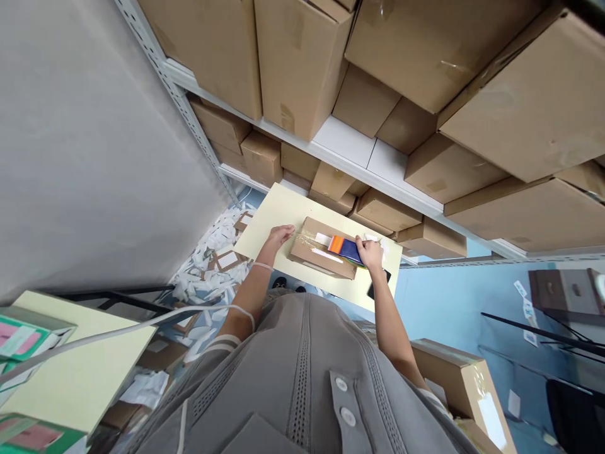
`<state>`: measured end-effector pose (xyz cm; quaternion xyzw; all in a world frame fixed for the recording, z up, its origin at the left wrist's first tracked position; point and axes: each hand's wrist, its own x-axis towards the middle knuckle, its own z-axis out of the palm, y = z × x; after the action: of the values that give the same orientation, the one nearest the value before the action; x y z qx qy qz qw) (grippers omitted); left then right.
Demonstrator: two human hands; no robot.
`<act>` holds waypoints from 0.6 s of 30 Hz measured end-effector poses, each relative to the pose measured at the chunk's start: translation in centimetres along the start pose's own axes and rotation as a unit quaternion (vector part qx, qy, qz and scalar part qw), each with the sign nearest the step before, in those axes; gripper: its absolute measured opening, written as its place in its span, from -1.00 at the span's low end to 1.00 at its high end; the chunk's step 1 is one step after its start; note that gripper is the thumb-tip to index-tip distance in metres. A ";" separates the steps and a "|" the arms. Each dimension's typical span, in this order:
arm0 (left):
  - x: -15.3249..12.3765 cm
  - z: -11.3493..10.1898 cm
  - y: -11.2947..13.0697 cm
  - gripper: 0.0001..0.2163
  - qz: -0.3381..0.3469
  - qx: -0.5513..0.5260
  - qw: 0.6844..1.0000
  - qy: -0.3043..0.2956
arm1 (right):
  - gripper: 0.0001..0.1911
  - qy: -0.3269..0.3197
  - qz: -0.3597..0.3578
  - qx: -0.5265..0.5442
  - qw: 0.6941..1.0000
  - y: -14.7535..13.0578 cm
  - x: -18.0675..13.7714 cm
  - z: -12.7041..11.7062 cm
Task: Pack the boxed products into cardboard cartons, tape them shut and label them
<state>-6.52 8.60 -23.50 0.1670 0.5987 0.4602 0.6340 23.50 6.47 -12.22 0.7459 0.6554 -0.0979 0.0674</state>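
A taped cardboard box (pixel 321 261) with white labels lies on a small pale yellow table (pixel 265 217) in front of me. My right hand (pixel 371 252) is closed on a flat dark blue tool with an orange end (pixel 347 248), held over the right part of the box top. Its exact kind is not clear. At the box's left end, my left hand (pixel 282 234) is open with the fingers stretched toward the box and nothing in it. A dark phone-like slab (pixel 378 287) rests by the table's right edge, partly behind my right wrist.
Shelves (pixel 347 142) full of cardboard boxes rise beyond the table. Scraps of white paper (pixel 208 252) litter the floor at left. A second table (pixel 85 353) holds green-and-pink boxes (pixel 28 340). More cartons (pixel 463 378) stand at right. A white cable (pixel 155 318) crosses my left arm.
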 end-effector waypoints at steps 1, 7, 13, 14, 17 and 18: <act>0.1 0.2 -0.4 -0.80 -0.002 0.011 1.000 0.003 | -0.29 -0.001 0.000 -0.003 1.000 0.0 0.0 0.0; 0.6 0.5 -2.8 -0.86 0.002 0.121 0.992 0.036 | -0.30 0.005 0.002 -0.019 1.000 0.0 0.0 0.2; -0.6 0.1 -5.3 -0.70 0.012 0.215 0.976 0.029 | -0.30 0.008 0.005 -0.035 0.999 -0.2 -0.3 0.6; -0.7 0.3 -5.4 -0.64 0.019 0.226 0.974 0.023 | -0.30 0.011 0.003 -0.036 0.999 -0.3 -0.3 0.6; -0.6 1.1 -4.9 -0.50 0.049 0.255 0.966 0.001 | -0.32 0.014 0.002 -0.035 0.999 -0.6 -0.3 0.7; -0.6 1.5 -4.5 -0.46 0.060 0.269 0.961 -0.009 | -0.32 0.013 0.003 -0.034 0.999 -0.7 -0.3 0.7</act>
<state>-3.38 6.32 -26.25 0.3713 0.6833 0.3180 0.5422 22.78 6.11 -12.83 0.7463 0.6570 -0.0661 0.0842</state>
